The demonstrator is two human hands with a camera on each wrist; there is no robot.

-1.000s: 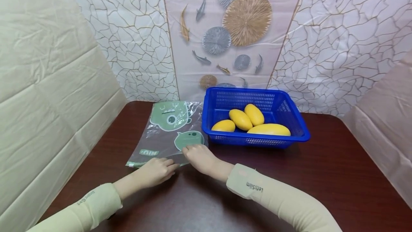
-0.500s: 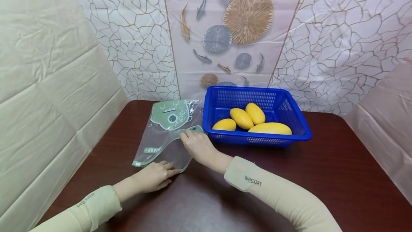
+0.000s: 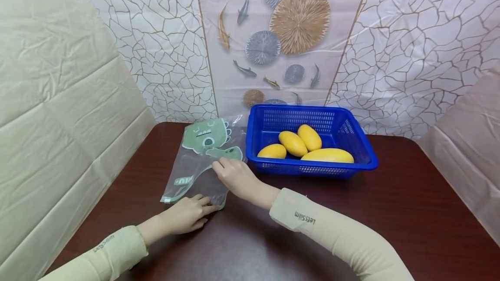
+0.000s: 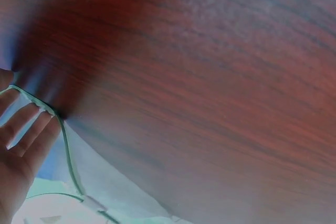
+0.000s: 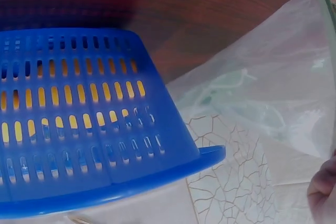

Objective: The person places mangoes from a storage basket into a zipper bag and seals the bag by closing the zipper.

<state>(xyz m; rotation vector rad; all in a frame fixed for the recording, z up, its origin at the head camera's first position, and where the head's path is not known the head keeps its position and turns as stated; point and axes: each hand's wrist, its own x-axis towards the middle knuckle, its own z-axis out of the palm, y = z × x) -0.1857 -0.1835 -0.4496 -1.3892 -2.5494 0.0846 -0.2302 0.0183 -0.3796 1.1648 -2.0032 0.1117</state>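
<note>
A clear plastic zip bag (image 3: pixel 207 135) with green cartoon prints lies on the table, its mouth facing me and parted. With thumb and fingers my right hand (image 3: pixel 238 179) pinches the upper edge of the mouth and holds it raised off the table. The fingers of my left hand (image 3: pixel 187 215) are spread and fairly straight, pressing the lower edge down. In the left wrist view, the bag's green edge crosses the left fingers (image 4: pixel 39 135). The right wrist view shows the lifted film (image 5: pixel 273 87) and only part of the right hand (image 5: pixel 323 190).
A blue slotted plastic basket (image 3: pixel 312 166) stands right of the bag, touching or very near it. Several smooth yellow oval fruits (image 3: pixel 293 143) lie inside. The dark wood table (image 3: pixel 398 203) meets patterned cloth walls (image 3: pixel 168 55) behind and plain ones at the sides.
My right hand has lifted the upper edge of the bag and drawn it away and slightly left, parting the mouth. The left fingers have spread out on the lower edge.
</note>
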